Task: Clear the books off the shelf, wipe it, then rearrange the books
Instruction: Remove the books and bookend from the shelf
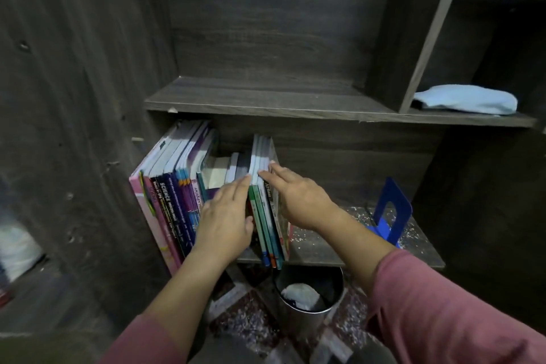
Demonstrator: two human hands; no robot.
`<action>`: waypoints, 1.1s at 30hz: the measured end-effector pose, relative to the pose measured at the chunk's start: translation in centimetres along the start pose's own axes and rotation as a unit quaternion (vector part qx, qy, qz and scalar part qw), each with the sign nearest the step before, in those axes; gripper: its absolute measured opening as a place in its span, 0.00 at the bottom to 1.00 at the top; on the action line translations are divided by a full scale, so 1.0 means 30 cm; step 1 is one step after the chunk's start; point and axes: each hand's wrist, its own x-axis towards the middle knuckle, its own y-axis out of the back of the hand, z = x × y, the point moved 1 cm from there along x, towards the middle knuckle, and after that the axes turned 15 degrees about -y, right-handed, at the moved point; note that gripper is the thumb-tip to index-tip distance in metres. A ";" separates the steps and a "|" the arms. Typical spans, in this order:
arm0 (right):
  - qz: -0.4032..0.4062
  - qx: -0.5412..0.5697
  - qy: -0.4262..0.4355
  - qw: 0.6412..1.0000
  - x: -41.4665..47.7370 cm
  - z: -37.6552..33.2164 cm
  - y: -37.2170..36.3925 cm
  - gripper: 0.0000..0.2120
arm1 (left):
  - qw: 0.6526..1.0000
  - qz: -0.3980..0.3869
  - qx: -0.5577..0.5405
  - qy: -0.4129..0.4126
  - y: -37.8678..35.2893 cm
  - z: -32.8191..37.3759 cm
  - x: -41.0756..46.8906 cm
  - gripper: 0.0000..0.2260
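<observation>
My left grip is flat: the fingers are straight and held together, laid against the left face of a small set of thin books with green and blue spines, and the thumb rests near the spines at the front. My right grip is also flat, with the fingers straight and slightly spread. Its fingertips touch the top edge of the same set, and the hand lies over the set's right side. Neither grip curls round a book. The set stands nearly upright between the two grips on the lower shelf, with its spines at the front edge. Just left of my left grip, a longer row of books leans to the left against the side wall of the unit. One dark spine in it reads SCIENCE, and a pink cover is outermost on the left. Between the row and the set, some shorter books sit farther back. To the right of the set, the lower shelf surface carries pale specks, and a blue bookend stands on it, well apart from the set. On the upper shelf, a folded light blue cloth lies in the right compartment. Below the lower shelf stands a metal bin that holds crumpled white material. Both forearms wear pink sleeves.
</observation>
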 end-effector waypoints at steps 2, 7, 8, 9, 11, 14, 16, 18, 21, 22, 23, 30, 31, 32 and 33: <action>0.013 0.006 -0.004 1.000 -0.004 0.017 -0.004 0.36 | 1.000 0.008 -0.004 0.000 -0.015 0.001 -0.005 0.36; 0.030 0.016 -0.035 0.999 -0.012 0.064 -0.014 0.35 | 0.999 0.028 -0.025 0.013 -0.037 0.006 -0.007 0.34; 0.036 0.025 -0.038 0.998 -0.011 0.077 -0.014 0.34 | 0.999 0.031 -0.029 0.014 -0.039 0.008 -0.008 0.34; 0.042 0.035 -0.038 0.998 -0.008 0.089 -0.008 0.33 | 0.999 0.034 -0.029 0.016 -0.040 0.010 -0.008 0.34; 0.047 0.044 -0.035 0.997 0.009 0.113 -0.001 0.28 | 0.999 0.038 -0.028 0.019 -0.046 0.013 -0.007 0.34; 0.060 -0.018 -0.030 0.998 0.035 0.141 0.011 0.21 | 0.998 0.037 -0.027 0.034 -0.050 0.019 0.003 0.34; 0.062 -0.048 -0.014 0.997 0.039 0.164 0.012 0.27 | 0.998 0.035 -0.020 0.043 -0.051 0.025 0.005 0.35; 0.056 -0.071 -0.002 0.996 0.037 0.189 0.016 0.31 | 0.998 0.027 -0.012 0.048 -0.050 0.033 0.006 0.35; 0.058 -0.144 -0.009 0.988 0.045 0.216 0.036 0.20 | 0.998 0.008 -0.001 0.062 -0.046 0.057 0.012 0.37; 0.062 -0.163 -0.005 0.985 0.045 0.218 0.046 0.18 | 0.998 0.005 0.006 0.066 -0.047 0.072 0.011 0.38; 0.066 -0.173 0.000 0.983 0.041 0.220 0.057 0.17 | 0.998 0.007 0.016 0.064 -0.050 0.094 0.007 0.39; 0.220 -0.042 -0.054 0.973 -0.065 0.312 0.187 0.13 | 0.998 -0.015 -0.018 -0.058 -0.141 0.249 -0.032 0.44; 0.246 -0.018 -0.067 0.967 -0.097 0.326 0.213 0.13 | 0.998 -0.009 -0.042 -0.046 -0.141 0.260 -0.025 0.44; 0.272 0.003 -0.082 0.959 -0.135 0.340 0.242 0.14 | 0.997 0.007 -0.064 -0.032 -0.138 0.270 -0.017 0.44; 0.297 0.015 -0.097 0.950 -0.175 0.353 0.271 0.14 | 0.997 0.028 -0.073 -0.018 -0.131 0.280 -0.008 0.43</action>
